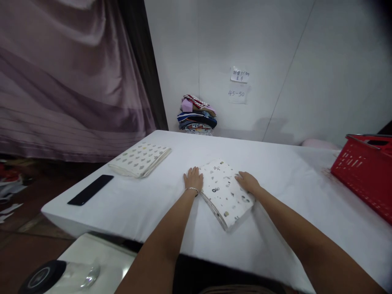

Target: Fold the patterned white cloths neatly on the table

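Observation:
A folded white cloth [225, 194] with small grey and tan prints lies at an angle on the white-covered table [143, 208]. Its folded layers show along the edge facing me. My left hand [194, 179], with a bracelet at the wrist, rests beside the cloth's left corner, fingers stretched out and pointing away from me. On the right side of the cloth, my right hand [248, 182] lies with its fingers extended over the top layer. Farther left on the table is a second folded cloth [139, 159], cream with a grey repeating pattern.
A dark phone-like slab [91, 190] lies near the table's left edge. The red plastic basket [364, 171] stands at the right. Behind the table rises a stack of folded fabrics [197, 116]. At lower left, a clear bottle with a black lid [43, 277] lies on a white surface.

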